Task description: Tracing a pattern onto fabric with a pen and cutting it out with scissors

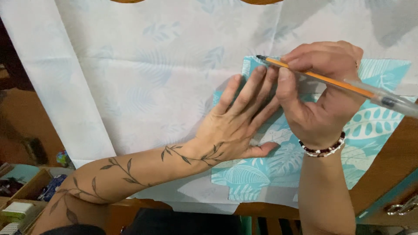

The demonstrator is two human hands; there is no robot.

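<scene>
My left hand (237, 124) lies flat, fingers spread a little, pressing on a teal leaf-patterned fabric piece (374, 126) that rests on a large pale cloth (143, 82) with a faint leaf print. My right hand (320, 93) grips an orange pen (331, 80) with a clear cap end; its tip points left and sits at the top left edge of the teal piece, just above my left fingertips. A beaded bracelet (324, 149) circles my right wrist.
The cloth covers a brown wooden table (392, 169). Metal scissor handles (402, 206) lie at the lower right on a teal strip. Boxes with small items (26, 196) stand at the lower left, below the table edge.
</scene>
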